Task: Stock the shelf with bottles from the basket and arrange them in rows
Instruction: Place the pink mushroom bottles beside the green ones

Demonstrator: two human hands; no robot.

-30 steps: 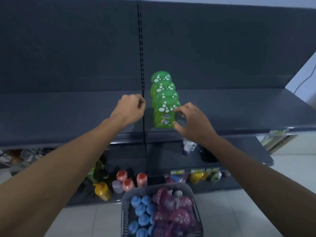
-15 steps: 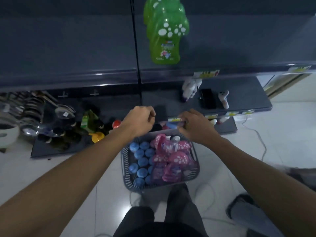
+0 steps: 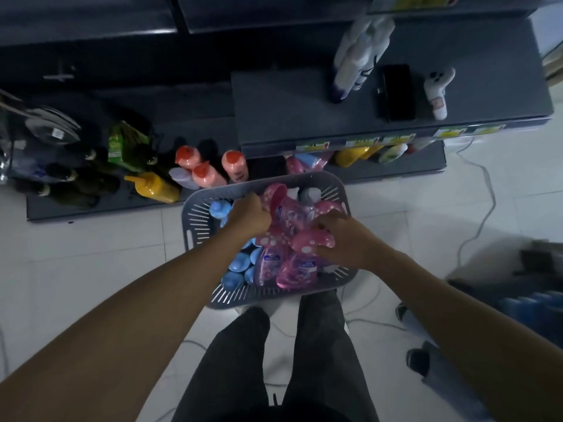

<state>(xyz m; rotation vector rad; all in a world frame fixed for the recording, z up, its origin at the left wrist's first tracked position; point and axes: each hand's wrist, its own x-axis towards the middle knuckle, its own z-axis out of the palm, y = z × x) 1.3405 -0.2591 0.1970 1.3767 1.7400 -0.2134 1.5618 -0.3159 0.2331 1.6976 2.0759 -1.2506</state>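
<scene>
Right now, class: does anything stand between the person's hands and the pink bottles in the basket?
No. Both hands are already on the pink bottles inside the basket: the left hand at the upper one, the right hand on a pink cap. Nothing visible blocks them.

White tiled floor (image 3: 91,254) fills the lower frame, crossed by a white cable (image 3: 481,205) at right. Dark grey shelving (image 3: 304,111) spans the upper frame. Lighting is dim.
</scene>
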